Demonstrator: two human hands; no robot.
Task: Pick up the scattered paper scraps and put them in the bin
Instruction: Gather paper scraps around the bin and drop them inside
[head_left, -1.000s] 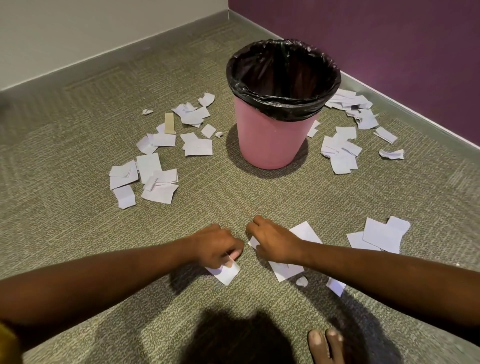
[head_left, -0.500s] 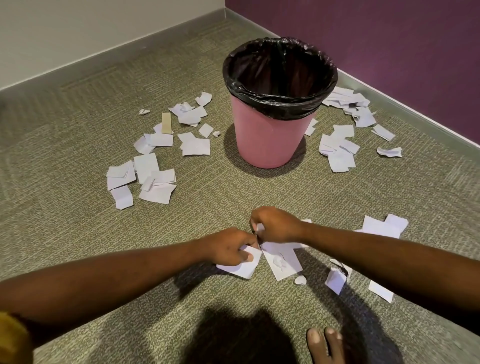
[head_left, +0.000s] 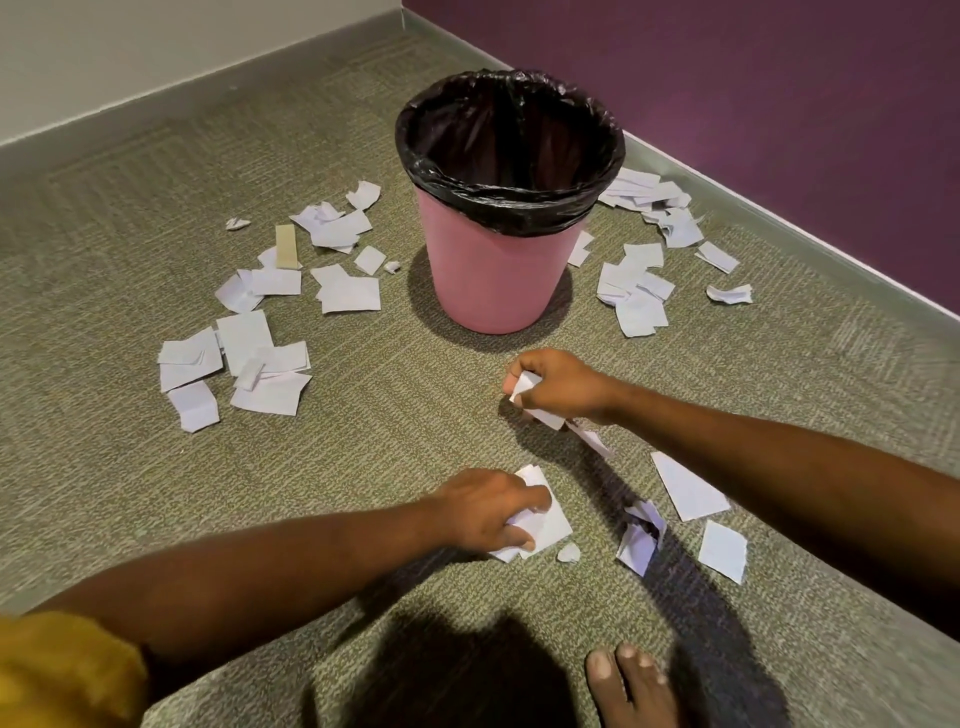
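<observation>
Bunch, don't pinch: close left hand (head_left: 491, 512) fully round the near scraps (head_left: 553, 525) before lifting, to avoid shedding bits. Fingers curled over that stack, pressed on the carpet (head_left: 363, 441). Right hand (head_left: 563, 387) clenched on a crumpled wad (head_left: 543, 415), apparently lifted, just near of the bin (head_left: 498, 270). Loose scraps (head_left: 688, 491) right of left hand; bigger piles (head_left: 244, 358) flanking bin.

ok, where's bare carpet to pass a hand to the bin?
Bare carpet between the pink bin and the right hand and left hand, and far left beyond the left scrap cluster. Crowded: both bin flanks, right scrap cluster toward the purple wall, loose scraps beside the right forearm.
</observation>
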